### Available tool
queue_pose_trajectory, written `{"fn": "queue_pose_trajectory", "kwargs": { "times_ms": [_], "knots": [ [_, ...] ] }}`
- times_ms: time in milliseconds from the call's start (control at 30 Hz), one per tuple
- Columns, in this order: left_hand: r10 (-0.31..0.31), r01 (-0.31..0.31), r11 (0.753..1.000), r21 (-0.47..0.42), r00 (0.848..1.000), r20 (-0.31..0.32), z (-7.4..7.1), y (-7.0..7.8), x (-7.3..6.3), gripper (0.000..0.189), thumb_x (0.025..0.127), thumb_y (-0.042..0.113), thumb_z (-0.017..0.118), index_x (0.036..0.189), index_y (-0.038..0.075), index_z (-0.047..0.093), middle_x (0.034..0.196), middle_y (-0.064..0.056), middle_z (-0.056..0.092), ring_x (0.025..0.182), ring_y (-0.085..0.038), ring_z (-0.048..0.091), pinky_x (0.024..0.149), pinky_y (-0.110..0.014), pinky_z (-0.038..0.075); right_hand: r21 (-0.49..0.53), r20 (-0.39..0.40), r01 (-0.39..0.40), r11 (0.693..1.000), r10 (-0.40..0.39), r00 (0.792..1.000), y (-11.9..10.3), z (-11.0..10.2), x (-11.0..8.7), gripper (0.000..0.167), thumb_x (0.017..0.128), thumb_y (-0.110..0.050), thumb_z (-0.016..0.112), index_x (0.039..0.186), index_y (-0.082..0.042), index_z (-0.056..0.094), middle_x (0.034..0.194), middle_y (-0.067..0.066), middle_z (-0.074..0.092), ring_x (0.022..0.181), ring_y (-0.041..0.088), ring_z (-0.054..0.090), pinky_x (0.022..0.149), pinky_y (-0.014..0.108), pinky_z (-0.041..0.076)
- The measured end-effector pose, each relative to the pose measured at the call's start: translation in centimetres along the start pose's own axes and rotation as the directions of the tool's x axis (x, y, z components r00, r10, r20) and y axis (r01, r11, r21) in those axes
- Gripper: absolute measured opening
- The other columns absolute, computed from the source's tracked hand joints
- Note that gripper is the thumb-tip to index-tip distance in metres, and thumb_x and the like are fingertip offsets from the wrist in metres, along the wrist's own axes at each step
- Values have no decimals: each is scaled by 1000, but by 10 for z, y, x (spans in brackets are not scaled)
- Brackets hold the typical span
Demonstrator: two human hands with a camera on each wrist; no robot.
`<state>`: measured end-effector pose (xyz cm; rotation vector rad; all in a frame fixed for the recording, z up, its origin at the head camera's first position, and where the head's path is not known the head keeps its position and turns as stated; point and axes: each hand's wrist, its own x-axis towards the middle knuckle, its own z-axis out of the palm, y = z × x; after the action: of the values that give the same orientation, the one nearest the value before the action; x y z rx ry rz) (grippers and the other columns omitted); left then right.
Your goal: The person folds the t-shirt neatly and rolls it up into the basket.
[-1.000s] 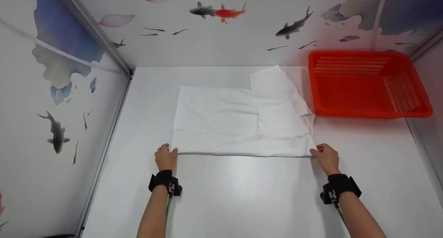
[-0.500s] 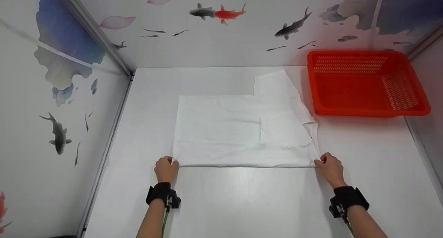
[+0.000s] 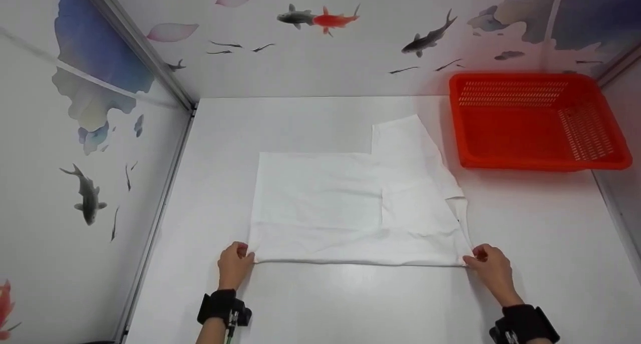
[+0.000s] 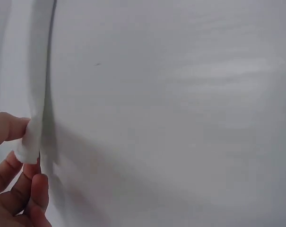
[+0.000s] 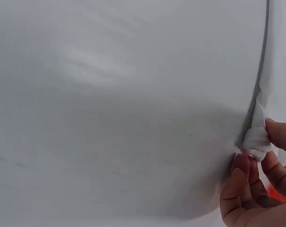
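1. Your left hand [image 3: 234,265] has hold of the near left corner of the white cloth [image 3: 320,199], thumb on one side and bent fingers [image 4: 39,191] on the other, with only the fabric's thickness between them.
2. Your right hand [image 3: 493,271] pinches the near right corner in much the same way; the right wrist view shows a small bunched lump of fabric between your thumb and curled fingers.
3. The cloth lies on the white tabletop [image 3: 350,304], spread between your two hands, its near edge running almost straight from one to the other.
4. Its left part is a broad rectangle with faint creases (a few run sideways across the middle), while at the upper right a section juts toward the back wall [image 3: 320,68].
5. Along the right side, the cloth slants down to your right hand, and a small layered fold sticks out on the way.
6. A red basket [image 3: 546,162] sits at the back right of the tabletop, near the cloth but apart from it.
7. You wear a black strap [image 3: 218,306] on each wrist.
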<state>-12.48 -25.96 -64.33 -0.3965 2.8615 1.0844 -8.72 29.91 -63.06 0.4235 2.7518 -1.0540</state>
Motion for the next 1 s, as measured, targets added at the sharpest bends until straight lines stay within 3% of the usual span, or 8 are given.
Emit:
{"fn": "queue_pose_trajectory", "kwargs": {
  "times_ms": [133,300,433,600,733,867,1000],
  "knots": [
    [36,-36,999,-1,999,-12,-11,6,18,20,85,3,67,101,-9,64,87,-15,60,84,-32,56,75,-45,44,17,-123,34,999,-32,992,-11,-4,7,27,88,-10,69,100,13,62,95,25,57,85,34,57,65,28,43],
    [86,-85,996,22,996,-40,-17,26,59,23,88,3,65,107,-10,64,93,-21,61,90,-37,57,78,-51,43,18,-228,106,994,-99,969,-41,-10,41,24,90,-5,66,105,14,64,90,23,60,83,34,57,65,24,40],
    [83,-82,996,30,996,-45,-14,46,96,28,90,5,64,114,-10,63,100,-24,61,98,-41,55,84,-54,42,74,-207,92,993,-75,975,-66,-7,76,29,94,-5,61,113,15,63,89,22,59,76,28,55,60,21,39],
    [70,-69,997,18,996,-57,-4,71,136,33,92,7,62,120,-10,61,102,-25,61,100,-43,54,88,-52,42,184,-138,-40,982,66,988,-85,4,118,37,99,-11,55,125,14,57,101,26,60,79,25,55,59,18,40],
    [66,-65,998,18,997,-50,6,82,158,36,92,5,62,122,-13,59,101,-27,62,97,-43,57,88,-49,44,299,-55,-152,942,177,983,-92,9,144,44,101,-15,50,136,12,49,120,29,57,92,25,59,64,14,43],
    [38,-38,999,6,999,-7,13,89,172,38,93,5,60,126,-14,56,103,-28,62,97,-41,59,88,-49,46,403,7,-195,894,210,978,-97,12,165,48,102,-16,48,143,9,40,121,26,57,81,11,58,67,12,44],
    [16,-16,1000,2,1000,23,19,93,185,40,95,5,57,131,-13,52,104,-27,63,99,-41,59,90,-51,45,577,54,-233,783,249,967,-103,15,180,54,103,-14,47,149,6,30,124,19,51,71,1,54,69,12,48]
  ]
}}
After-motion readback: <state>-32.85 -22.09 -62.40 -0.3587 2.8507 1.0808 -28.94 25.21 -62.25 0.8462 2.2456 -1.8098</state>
